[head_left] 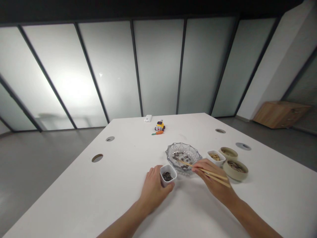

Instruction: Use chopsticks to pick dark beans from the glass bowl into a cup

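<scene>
My left hand (pixel 156 186) is wrapped round a small white square cup (pixel 168 182) that has dark beans or seeds (pixel 167 176) in it. My right hand (pixel 210 177) grips a pair of wooden chopsticks (pixel 215 176). Their tips reach into a clear glass bowl (pixel 170 150), among several dark seeds (pixel 185 158) scattered over its bottom. Whether the tips pinch a seed is too small to tell. The cup stands just in front of the bowl, on its near left side.
Right of the bowl are a white dish (pixel 224 160) with tan pieces and two beige round bowls, one nearer (pixel 235 175) and one farther (pixel 228 152). Farther back on the white table (pixel 123 185) lie a yellow toy car (pixel 159 126), an orange carrot-shaped item (pixel 158 133) and a white box (pixel 148 118).
</scene>
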The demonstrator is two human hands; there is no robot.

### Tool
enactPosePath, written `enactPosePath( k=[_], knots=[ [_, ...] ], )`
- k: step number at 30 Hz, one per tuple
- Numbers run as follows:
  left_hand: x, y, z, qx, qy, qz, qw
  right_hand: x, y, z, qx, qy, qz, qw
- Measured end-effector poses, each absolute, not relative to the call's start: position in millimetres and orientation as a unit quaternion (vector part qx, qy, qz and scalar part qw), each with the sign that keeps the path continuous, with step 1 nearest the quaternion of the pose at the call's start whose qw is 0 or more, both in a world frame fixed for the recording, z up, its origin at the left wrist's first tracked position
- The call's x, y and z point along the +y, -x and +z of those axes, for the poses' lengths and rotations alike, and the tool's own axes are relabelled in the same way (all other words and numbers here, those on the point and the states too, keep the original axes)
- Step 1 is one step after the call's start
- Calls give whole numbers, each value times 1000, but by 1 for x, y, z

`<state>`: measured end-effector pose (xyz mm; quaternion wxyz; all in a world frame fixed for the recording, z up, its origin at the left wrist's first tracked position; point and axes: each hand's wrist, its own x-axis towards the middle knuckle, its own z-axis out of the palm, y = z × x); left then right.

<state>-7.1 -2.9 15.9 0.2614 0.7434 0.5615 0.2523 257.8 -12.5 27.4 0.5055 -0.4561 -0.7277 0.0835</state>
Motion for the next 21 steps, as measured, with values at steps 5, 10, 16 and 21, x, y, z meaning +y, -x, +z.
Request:
enactPosePath(
  k=[5, 10, 16, 21],
  knots=[
    [-3, 7, 18, 561, -745, 248, 261, -14, -256, 28, -735, 452, 89, 498],
    [-3, 7, 19, 562, -745, 248, 260, -16, -256, 27, -736, 453, 92, 495],
    [-3, 6, 17, 565, -745, 250, 253, -15, -255, 27, -752, 415, 78, 507],
    [-3, 6, 15, 558, -748, 256, 252, -14, -256, 29, -768, 422, 76, 476]
  ],
)
